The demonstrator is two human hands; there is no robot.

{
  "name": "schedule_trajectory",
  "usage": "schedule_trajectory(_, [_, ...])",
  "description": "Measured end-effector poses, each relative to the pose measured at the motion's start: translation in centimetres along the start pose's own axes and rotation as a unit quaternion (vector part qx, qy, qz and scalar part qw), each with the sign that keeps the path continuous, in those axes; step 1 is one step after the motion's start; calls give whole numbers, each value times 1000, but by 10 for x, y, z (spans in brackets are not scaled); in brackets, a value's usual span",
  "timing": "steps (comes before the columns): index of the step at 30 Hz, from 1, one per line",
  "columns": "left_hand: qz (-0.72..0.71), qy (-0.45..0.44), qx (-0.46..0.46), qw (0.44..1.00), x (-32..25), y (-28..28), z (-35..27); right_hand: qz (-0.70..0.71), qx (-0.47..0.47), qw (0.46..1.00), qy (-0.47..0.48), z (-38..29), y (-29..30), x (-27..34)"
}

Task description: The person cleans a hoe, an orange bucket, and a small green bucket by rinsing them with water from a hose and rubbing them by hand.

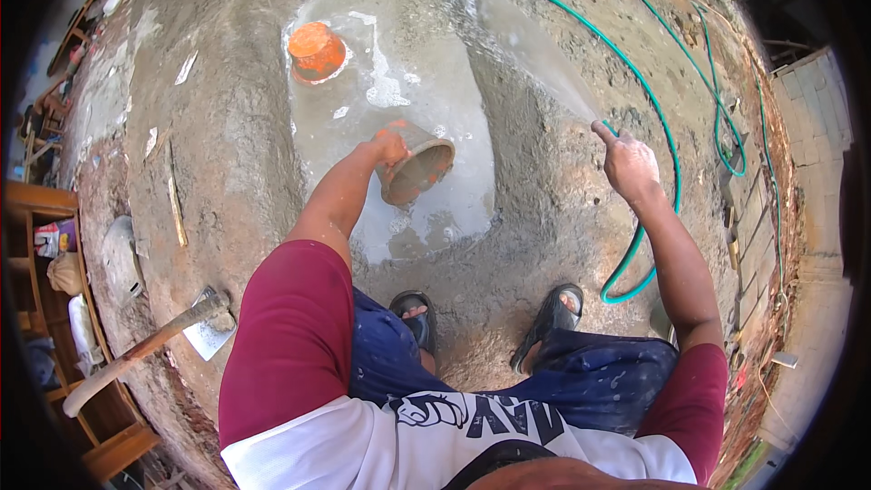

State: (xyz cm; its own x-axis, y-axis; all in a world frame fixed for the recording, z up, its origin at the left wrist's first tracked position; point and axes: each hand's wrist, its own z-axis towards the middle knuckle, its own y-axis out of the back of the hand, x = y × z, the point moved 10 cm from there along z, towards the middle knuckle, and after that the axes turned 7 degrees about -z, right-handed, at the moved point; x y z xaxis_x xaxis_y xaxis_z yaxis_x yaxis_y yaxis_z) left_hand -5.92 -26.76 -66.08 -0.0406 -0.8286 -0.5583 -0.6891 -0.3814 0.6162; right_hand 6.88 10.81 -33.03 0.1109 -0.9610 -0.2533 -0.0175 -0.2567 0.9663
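Observation:
My left hand [392, 150] grips the rim of a tilted, cement-coated orange bucket [416, 167], its mouth facing down to the right, over a shallow pool of grey water [449, 129]. On the right, my right hand [629, 156] is closed around the end of a green garden hose [663, 122]. Water sprays [524, 41] from it up and to the left, onto the ridge of wet grey mortar and the pool's far edge. Another orange bucket [316, 51] lies upside down in the pool at the upper left, with foam nearby.
A wooden-handled hoe [146, 347] lies at lower left, beside a wooden shelf unit [119, 449] holding bags. A thin stick [175, 197] rests on the ground. Loops of hose [718, 102] cross the rough ground at right, near concrete blocks [752, 218]. My sandalled feet stand just below the pool.

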Motion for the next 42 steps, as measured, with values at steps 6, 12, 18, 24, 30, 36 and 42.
schedule_trajectory(6, [-56,10,-25,998,14,7,-5,-7,-26,1000,17,1,9,6])
schedule_trajectory(12, [-27,-31,-17,999,11,9,-6,-12,-22,999,35,-1,13,16])
schedule_trajectory(18, [69,-46,-16,996,-27,11,-16,-17,-19,999,35,-6,13,15])
schedule_trajectory(24, [66,-12,-19,998,-21,17,-25,-3,-41,998,39,-5,23,18])
schedule_trajectory(30, [121,-28,-51,991,-8,16,-14,-10,-49,998,43,-6,25,22])
schedule_trajectory(36, [78,-41,-11,996,-2,10,-11,-9,-34,998,43,-8,26,29])
schedule_trajectory(42, [45,-5,-11,999,-2,12,-17,3,-37,997,61,-9,23,35])
